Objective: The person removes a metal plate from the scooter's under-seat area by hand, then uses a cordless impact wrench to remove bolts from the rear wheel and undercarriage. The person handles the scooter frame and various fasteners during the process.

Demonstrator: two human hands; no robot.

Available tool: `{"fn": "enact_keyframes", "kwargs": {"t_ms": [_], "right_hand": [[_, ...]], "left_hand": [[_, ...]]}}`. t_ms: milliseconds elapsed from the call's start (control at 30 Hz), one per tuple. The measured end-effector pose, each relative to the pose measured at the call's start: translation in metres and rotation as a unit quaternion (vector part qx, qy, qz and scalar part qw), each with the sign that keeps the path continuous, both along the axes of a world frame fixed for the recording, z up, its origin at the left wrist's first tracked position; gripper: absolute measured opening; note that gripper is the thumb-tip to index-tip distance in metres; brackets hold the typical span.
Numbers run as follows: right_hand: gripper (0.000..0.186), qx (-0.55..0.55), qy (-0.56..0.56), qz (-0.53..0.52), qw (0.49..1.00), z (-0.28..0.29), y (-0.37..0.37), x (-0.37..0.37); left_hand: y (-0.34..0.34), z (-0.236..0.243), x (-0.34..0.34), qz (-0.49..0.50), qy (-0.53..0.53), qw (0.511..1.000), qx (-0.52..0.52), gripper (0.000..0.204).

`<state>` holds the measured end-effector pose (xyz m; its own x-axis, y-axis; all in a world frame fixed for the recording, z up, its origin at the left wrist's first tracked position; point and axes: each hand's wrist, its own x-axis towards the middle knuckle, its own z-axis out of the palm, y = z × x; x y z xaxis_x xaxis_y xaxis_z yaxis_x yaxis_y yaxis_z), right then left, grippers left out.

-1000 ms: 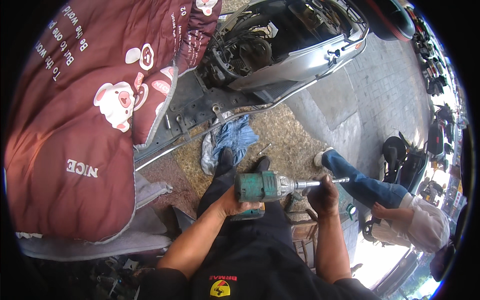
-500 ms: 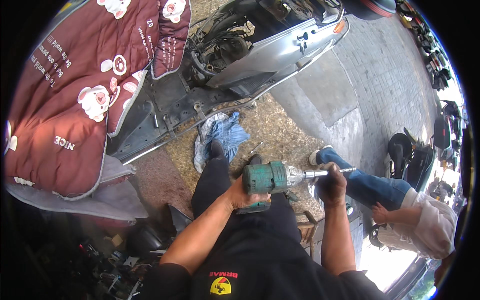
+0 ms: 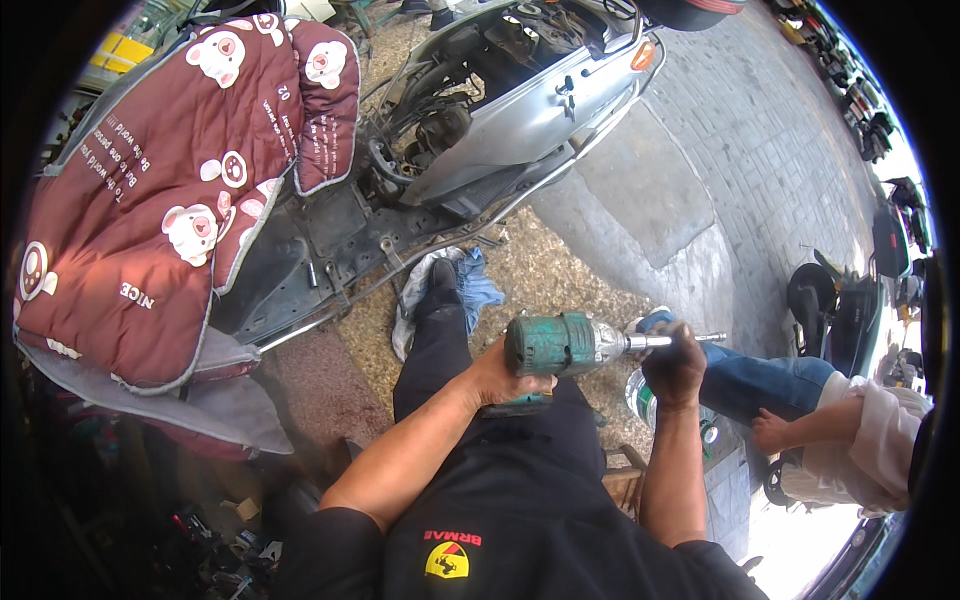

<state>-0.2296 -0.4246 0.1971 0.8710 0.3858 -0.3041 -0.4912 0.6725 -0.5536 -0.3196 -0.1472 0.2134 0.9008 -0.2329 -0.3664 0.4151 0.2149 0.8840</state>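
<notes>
My left hand (image 3: 503, 377) is wrapped round the handle of a green and black cordless impact wrench (image 3: 548, 345), held level in front of my body. The wrench points to the right, with a silver socket extension (image 3: 645, 342) at its nose. My right hand (image 3: 674, 372) is closed round that extension, close to its far end, and the thin metal tip (image 3: 712, 337) sticks out beyond the fingers. Ahead stands a silver scooter (image 3: 500, 165) with body panels off and its bare floor frame (image 3: 335, 250) showing. The wrench's lower part is partly hidden by my left hand.
A maroon quilted cover (image 3: 150, 240) drapes over the scooter's left end. A blue cloth (image 3: 478, 282) lies on the ground by my foot. At the right sits another person in jeans (image 3: 770, 378), beside a clear bottle (image 3: 640, 398). Near my knee is a wooden stool (image 3: 625, 482).
The view has shifted, and the wrench with both my hands sits slightly further right. My left foot reaches further forward over the blue cloth. Both hands keep their hold.
</notes>
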Motion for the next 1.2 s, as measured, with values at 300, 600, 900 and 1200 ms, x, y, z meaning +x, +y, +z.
{"fn": "enact_keyframes", "kwargs": {"t_ms": [300, 600, 900, 1200], "right_hand": [[0.027, -0.027, 0.010, 0.020, 0.999, 0.007, 0.004, 0.001], [0.026, -0.021, -0.011, 0.032, 0.999, 0.020, 0.008, 0.001], [0.024, -0.040, 0.026, 0.057, 0.997, 0.040, 0.030, 0.000], [0.029, -0.060, 0.074, 0.080, 0.992, 0.039, 0.082, 0.000]], "left_hand": [[-0.003, 0.002, -0.013, 0.029, 0.028, 0.998, -0.048, 0.039], [0.002, 0.008, -0.014, 0.029, 0.002, 0.997, -0.067, 0.060], [0.025, 0.029, -0.030, 0.038, -0.031, 0.998, -0.049, 0.055], [0.058, 0.032, -0.046, 0.097, 0.090, 0.986, -0.099, 0.043]]}}
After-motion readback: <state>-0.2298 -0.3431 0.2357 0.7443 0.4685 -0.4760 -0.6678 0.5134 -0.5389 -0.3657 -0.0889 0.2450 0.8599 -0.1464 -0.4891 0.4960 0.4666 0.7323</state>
